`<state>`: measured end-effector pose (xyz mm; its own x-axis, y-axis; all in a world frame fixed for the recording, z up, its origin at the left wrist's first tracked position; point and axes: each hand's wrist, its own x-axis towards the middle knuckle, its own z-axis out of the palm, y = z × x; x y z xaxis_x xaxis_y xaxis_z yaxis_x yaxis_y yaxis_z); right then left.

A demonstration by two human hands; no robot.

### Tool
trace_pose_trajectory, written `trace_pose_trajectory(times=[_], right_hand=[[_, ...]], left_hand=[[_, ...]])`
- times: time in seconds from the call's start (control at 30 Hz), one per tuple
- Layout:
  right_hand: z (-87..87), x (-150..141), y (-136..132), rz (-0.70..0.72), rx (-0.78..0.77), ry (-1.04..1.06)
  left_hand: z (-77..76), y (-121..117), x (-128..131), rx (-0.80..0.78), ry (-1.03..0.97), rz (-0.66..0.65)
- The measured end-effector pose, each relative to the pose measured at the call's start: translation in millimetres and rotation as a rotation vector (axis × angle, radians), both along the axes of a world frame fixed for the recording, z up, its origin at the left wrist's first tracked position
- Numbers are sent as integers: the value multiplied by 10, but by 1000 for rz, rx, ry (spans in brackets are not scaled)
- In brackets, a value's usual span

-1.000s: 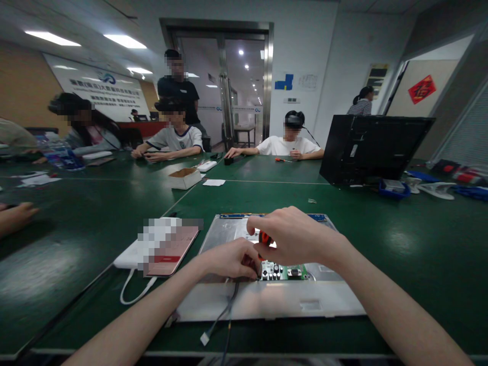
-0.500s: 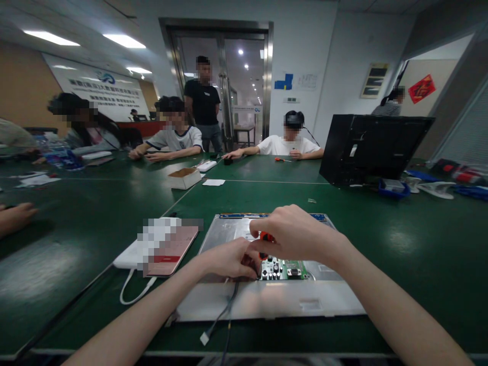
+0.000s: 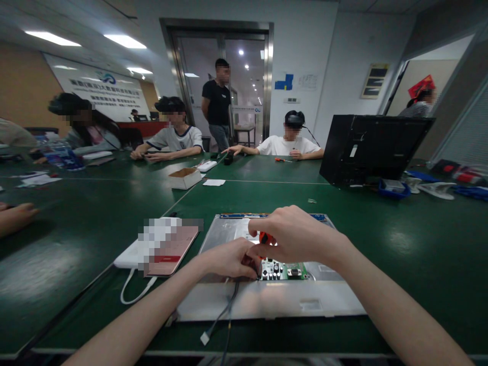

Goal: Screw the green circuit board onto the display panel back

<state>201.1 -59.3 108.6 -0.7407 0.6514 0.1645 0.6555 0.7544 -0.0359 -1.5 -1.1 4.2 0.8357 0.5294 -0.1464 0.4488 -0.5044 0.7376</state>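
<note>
A flat silver metal panel [image 3: 236, 300] lies on the green table [image 3: 400, 244] in front of me. A small green circuit board [image 3: 284, 270] sits on it. My right hand [image 3: 295, 235] is closed round the red-and-black handle of a screwdriver [image 3: 266, 238], held upright over the board's left end. My left hand [image 3: 229, 258] pinches at the board's left edge, fingers closed beside the screwdriver's lower end; what they hold is hidden. A grey cable [image 3: 223, 315] runs from under my left hand to the table's front edge.
A phone on a white power bank [image 3: 160, 246] lies left of the panel. A black monitor shell [image 3: 371, 147] stands at the right. A cardboard box [image 3: 185, 178] sits mid-table. Several people sit along the far side; another person's hand [image 3: 15, 216] rests at the left edge.
My hands have barely moved; the right hand has turned slightly on the screwdriver handle. The standing person behind has walked right across the doorway.
</note>
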Motion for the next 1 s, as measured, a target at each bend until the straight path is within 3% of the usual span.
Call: trace_pose_trajectory(times=[0.17, 0.37, 0.7, 1.0], right_hand=[[-16, -14, 17, -41, 32, -18], [19, -16, -28, 20, -59, 30], [-21, -15, 30, -22, 38, -39], [8, -34, -6, -28, 9, -18]], left_hand=[[-4, 30, 11, -42, 20, -32], [-61, 37, -6, -18, 2, -9], [-52, 6, -22, 8, 27, 22], [-51, 19, -16, -20, 47, 14]])
